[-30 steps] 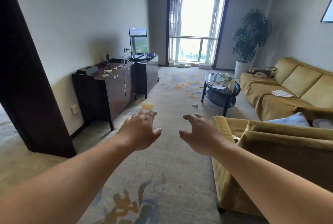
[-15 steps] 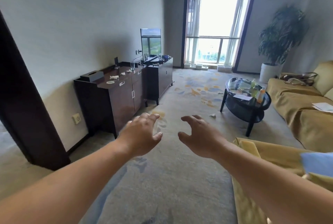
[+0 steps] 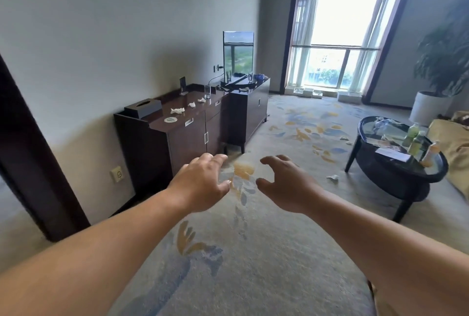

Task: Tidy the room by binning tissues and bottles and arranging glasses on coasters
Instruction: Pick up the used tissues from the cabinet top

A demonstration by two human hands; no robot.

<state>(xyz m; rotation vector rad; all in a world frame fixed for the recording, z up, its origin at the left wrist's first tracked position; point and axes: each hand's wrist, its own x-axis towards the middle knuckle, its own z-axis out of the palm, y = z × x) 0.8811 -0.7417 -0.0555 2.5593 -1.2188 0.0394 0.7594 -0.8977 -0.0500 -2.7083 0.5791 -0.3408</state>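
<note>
**Left hand** (image 3: 203,183): empty, fingers relaxed and slightly bent, held out over the carpet (image 3: 253,252).

**Right hand** (image 3: 286,185): empty, fingers loosely hooked with the thumb apart. It is just beside the left hand and not touching it.

**Sideboard** (image 3: 187,138) (dark wood, against the left wall):
- A tissue box (image 3: 143,107) sits at the near left corner.
- A coaster (image 3: 170,119) lies bare by the front edge.
- Three crumpled tissues (image 3: 192,105) lie in a row along the middle of the top.
- A tall glass (image 3: 207,92) stands upright toward the far end, well apart from the coaster.

**Lower cabinet** (image 3: 253,110), beyond the sideboard:
- It carries a screen (image 3: 238,54).
- A left glass (image 3: 229,76) and a right glass (image 3: 250,77) stand at the foot of the screen.
- A cabinet tissue (image 3: 245,89) lies near the front edge.

**Coffee table** (image 3: 396,172) (round, glass-topped, at the right of the room):
- Green bottles (image 3: 413,135) and an orange bottle (image 3: 431,154) stand upright along the right edge.
- Papers (image 3: 392,154) lie beside them.

**Carpet:** a floor tissue (image 3: 333,178) lies near the table's near left leg.
</note>
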